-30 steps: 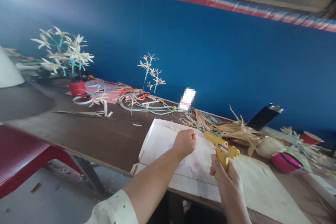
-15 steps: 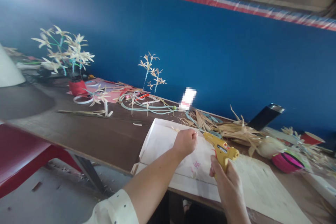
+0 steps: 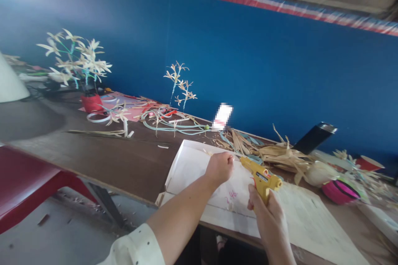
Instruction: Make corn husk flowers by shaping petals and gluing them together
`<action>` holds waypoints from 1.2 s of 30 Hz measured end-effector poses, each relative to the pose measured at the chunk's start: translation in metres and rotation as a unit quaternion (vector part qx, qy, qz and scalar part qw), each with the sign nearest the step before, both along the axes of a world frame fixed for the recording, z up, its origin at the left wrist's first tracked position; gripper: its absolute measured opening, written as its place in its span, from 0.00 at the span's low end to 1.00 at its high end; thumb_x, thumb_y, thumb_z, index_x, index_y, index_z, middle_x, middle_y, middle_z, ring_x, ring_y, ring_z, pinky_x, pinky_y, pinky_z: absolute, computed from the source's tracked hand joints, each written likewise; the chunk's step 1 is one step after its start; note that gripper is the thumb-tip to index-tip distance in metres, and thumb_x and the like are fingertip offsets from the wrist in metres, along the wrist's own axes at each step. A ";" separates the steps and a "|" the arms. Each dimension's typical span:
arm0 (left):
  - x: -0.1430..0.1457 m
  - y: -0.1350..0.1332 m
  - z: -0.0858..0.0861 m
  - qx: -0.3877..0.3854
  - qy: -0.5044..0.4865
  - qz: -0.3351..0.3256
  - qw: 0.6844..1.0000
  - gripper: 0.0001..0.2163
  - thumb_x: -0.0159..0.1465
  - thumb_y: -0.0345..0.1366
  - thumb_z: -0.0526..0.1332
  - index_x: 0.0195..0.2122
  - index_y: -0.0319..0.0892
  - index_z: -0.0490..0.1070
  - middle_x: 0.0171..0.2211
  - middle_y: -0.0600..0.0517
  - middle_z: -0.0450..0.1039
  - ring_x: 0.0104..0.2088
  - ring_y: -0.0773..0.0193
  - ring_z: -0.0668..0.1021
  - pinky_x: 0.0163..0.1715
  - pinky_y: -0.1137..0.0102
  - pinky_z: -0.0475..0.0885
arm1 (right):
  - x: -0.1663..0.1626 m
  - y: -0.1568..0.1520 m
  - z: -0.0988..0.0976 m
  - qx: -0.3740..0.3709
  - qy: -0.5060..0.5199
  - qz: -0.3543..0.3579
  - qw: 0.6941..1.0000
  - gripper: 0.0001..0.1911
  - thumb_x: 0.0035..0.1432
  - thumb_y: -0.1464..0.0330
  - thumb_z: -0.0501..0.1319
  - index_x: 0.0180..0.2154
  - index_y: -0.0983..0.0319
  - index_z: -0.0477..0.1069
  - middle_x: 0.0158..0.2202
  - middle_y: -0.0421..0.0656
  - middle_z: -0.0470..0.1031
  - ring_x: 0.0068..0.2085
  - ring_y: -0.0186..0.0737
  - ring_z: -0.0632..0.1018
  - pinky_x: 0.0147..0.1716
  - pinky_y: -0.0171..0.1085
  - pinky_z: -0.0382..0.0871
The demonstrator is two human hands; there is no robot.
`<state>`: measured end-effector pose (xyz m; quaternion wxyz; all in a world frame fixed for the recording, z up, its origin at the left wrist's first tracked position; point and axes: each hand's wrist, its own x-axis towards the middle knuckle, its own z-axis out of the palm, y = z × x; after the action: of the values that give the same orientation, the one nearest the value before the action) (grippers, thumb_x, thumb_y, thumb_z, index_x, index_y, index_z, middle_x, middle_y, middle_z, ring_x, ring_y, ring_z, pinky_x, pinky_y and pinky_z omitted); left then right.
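Note:
My right hand (image 3: 269, 211) is wrapped round the handle of a yellow hot glue gun (image 3: 261, 177), whose nozzle points up and left. Just left of that nozzle is my left hand (image 3: 220, 167), closed with the thumb and finger pinched together. Whatever it pinches is too small or hidden to make out. Both hands are above a white cardboard sheet (image 3: 189, 169) with a raised rim and pink handwriting. Behind them lies a heap of dry tan husk strips (image 3: 267, 153).
A red pot of husk flowers (image 3: 92, 102) stands at the left, with pale green tubing (image 3: 174, 130) further along. Two flower stems (image 3: 177, 85) rise by the blue partition (image 3: 255, 62). At the right are a black tumbler (image 3: 315, 137) and a pink pouch (image 3: 340, 191).
The glue gun in my right hand has shifted very slightly left, its nozzle a little closer to my left hand. My left hand stays nearly still.

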<state>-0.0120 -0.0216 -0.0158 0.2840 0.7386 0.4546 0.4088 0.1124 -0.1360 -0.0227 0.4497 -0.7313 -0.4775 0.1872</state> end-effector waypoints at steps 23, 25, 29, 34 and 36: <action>0.000 0.000 0.000 -0.002 0.009 -0.008 1.000 0.15 0.62 0.35 0.48 0.21 0.41 0.67 0.22 0.52 0.73 0.23 0.68 0.73 0.29 0.75 0.65 | -0.004 -0.003 0.006 -0.021 -0.025 -0.019 0.999 0.23 0.50 0.46 0.56 0.24 0.59 0.65 0.18 0.38 0.68 0.24 0.38 0.68 0.26 0.35 0.61; 0.000 0.000 0.000 -0.003 0.013 -0.005 1.000 0.15 0.62 0.35 0.48 0.21 0.41 0.67 0.22 0.52 0.73 0.23 0.68 0.73 0.29 0.74 0.65 | -0.004 -0.003 0.006 -0.019 -0.030 -0.019 0.999 0.23 0.50 0.46 0.56 0.22 0.59 0.64 0.18 0.38 0.67 0.24 0.38 0.68 0.26 0.35 0.61; 0.000 0.000 0.000 0.005 0.019 -0.002 1.000 0.15 0.62 0.35 0.48 0.21 0.41 0.67 0.22 0.52 0.73 0.23 0.67 0.73 0.28 0.74 0.65 | -0.004 -0.003 0.005 -0.009 -0.037 -0.023 0.999 0.23 0.50 0.47 0.56 0.21 0.59 0.63 0.18 0.38 0.67 0.23 0.37 0.68 0.24 0.35 0.60; 0.000 0.000 0.000 0.016 0.022 0.000 1.000 0.14 0.62 0.35 0.49 0.21 0.42 0.66 0.23 0.52 0.73 0.26 0.66 0.74 0.29 0.74 0.65 | -0.002 -0.003 0.005 -0.015 -0.035 -0.016 0.999 0.22 0.51 0.47 0.56 0.21 0.59 0.63 0.18 0.38 0.67 0.23 0.37 0.68 0.25 0.34 0.61; 0.000 0.000 0.000 0.020 0.023 0.002 1.000 0.14 0.62 0.35 0.49 0.21 0.42 0.66 0.23 0.52 0.73 0.27 0.66 0.74 0.30 0.73 0.65 | -0.002 -0.002 0.004 -0.015 -0.033 -0.018 0.999 0.22 0.51 0.47 0.56 0.21 0.59 0.63 0.18 0.38 0.67 0.23 0.37 0.68 0.25 0.35 0.61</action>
<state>-0.0119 -0.0215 -0.0156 0.2580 0.7524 0.4541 0.4015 0.1104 -0.1381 -0.0184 0.4263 -0.7520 -0.4759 0.1621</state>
